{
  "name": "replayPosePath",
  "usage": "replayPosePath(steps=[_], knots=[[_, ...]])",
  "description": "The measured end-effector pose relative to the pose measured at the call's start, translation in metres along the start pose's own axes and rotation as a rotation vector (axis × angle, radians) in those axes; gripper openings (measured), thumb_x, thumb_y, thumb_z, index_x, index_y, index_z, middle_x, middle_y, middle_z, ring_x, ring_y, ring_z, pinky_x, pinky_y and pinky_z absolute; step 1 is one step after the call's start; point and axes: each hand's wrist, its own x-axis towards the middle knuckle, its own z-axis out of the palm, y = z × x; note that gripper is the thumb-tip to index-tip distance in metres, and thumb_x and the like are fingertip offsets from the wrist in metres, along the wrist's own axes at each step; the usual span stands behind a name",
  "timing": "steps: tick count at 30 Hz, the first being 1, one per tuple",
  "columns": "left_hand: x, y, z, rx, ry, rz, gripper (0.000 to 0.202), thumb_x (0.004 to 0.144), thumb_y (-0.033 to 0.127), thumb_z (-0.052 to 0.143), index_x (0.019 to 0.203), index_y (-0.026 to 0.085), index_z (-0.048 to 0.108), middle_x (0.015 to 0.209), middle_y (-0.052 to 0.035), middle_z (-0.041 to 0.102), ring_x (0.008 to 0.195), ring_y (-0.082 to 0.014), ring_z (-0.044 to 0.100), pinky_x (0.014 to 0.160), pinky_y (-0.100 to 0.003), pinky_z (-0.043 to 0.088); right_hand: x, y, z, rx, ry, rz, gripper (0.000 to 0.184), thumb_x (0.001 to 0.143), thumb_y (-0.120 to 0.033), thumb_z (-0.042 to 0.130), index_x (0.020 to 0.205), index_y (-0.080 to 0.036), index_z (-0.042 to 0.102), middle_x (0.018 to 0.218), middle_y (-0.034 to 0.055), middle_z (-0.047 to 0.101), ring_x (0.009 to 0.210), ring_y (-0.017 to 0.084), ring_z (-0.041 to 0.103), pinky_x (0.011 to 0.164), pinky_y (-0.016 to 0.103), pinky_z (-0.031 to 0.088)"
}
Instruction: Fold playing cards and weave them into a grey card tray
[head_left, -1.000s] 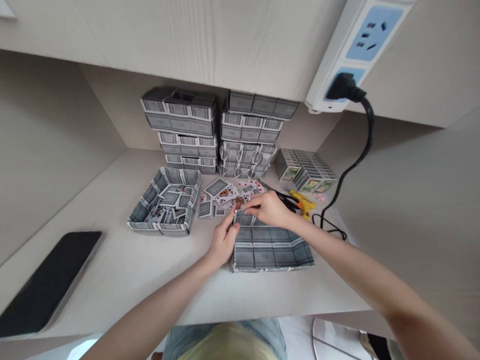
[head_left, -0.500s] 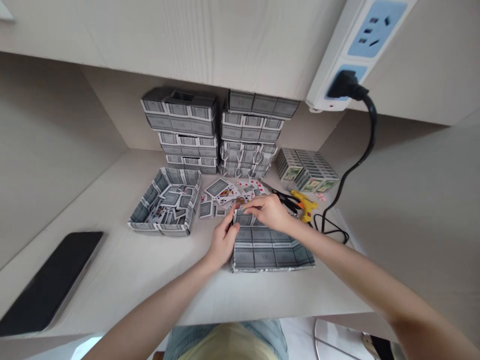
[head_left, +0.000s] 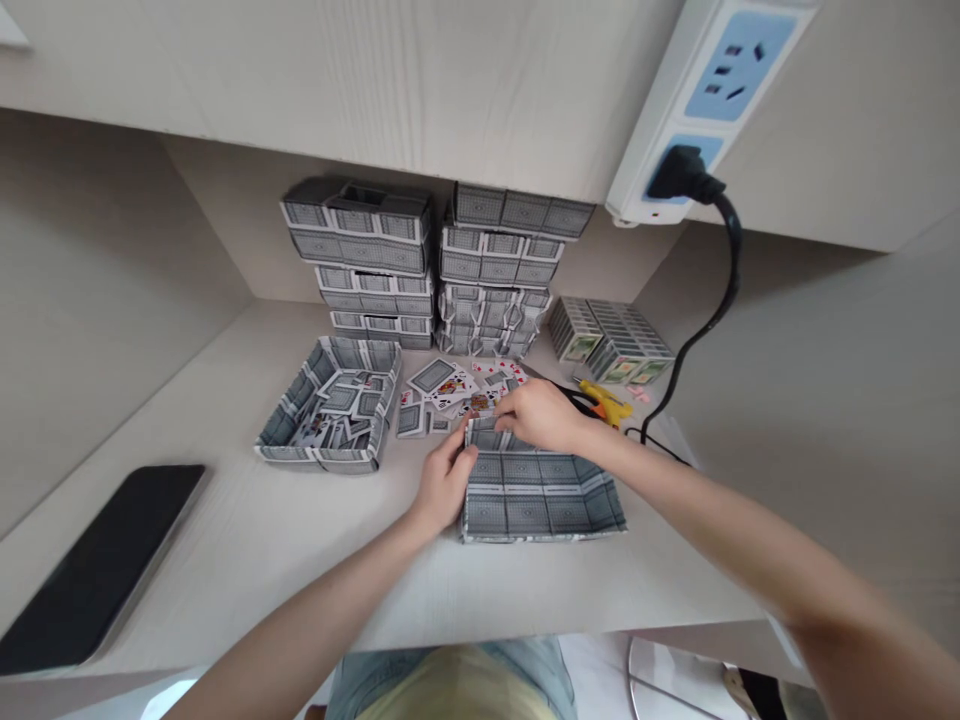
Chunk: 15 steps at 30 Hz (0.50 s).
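Note:
A box made of grey-backed playing cards [head_left: 544, 495] lies in front of me on the desk. My left hand [head_left: 444, 475] grips its left wall, thumb on the inside and fingers outside. At the box's far wall, near that corner, my right hand [head_left: 541, 415] has its fingers closed along the edge; whatever lies between the fingertips is too small to make out. Loose playing cards [head_left: 450, 385], some face up, are spread just beyond the box. Black-handled scissors [head_left: 581, 400] and a yellow glue gun [head_left: 606, 402] lie behind my right hand, partly covered.
Left of the cards stands another card box [head_left: 322, 460] holding card pieces. Stacked card boxes [head_left: 499, 265] rise at the back, beside packed card decks [head_left: 619, 345]. A dark phone or tablet [head_left: 105, 565] lies left. A power strip [head_left: 705, 110] with a hanging black cable [head_left: 731, 280] is upper right.
My right hand has shifted slightly right and down along the box's far wall. The left hand keeps its hold. The whole view has moved a little.

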Motion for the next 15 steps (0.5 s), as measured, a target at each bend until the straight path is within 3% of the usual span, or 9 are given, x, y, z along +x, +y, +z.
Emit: replayPosePath(steps=[9, 15], knots=[[0.001, -0.004, 0.002, -0.058, 0.006, 0.005, 0.046, 0.078, 0.023, 0.042, 0.123, 0.020, 0.039, 0.128, -0.0020, 0.041, 0.120, -0.0166, 0.033, 0.102, -0.032, 0.022, -0.002, 0.008, 0.021, 0.242, 0.146, 0.016, 0.014, 0.073, -0.020, 0.055, 0.073, -0.020, 0.069, 0.070, 0.0011, 0.068, 0.063, 0.012, 0.057, 0.060, 0.020, 0.036], [0.001, -0.003, 0.002, -0.062, -0.004, 0.000, 0.048, 0.077, 0.023, 0.042, 0.125, 0.019, 0.037, 0.130, -0.0030, 0.038, 0.121, -0.0172, 0.031, 0.103, -0.033, 0.019, -0.005, 0.007, 0.023, 0.193, 0.128, 0.042, 0.016, 0.075, -0.027, 0.054, 0.074, -0.021, 0.069, 0.072, 0.0022, 0.068, 0.066, 0.013, 0.058, 0.061, 0.021, 0.037]])
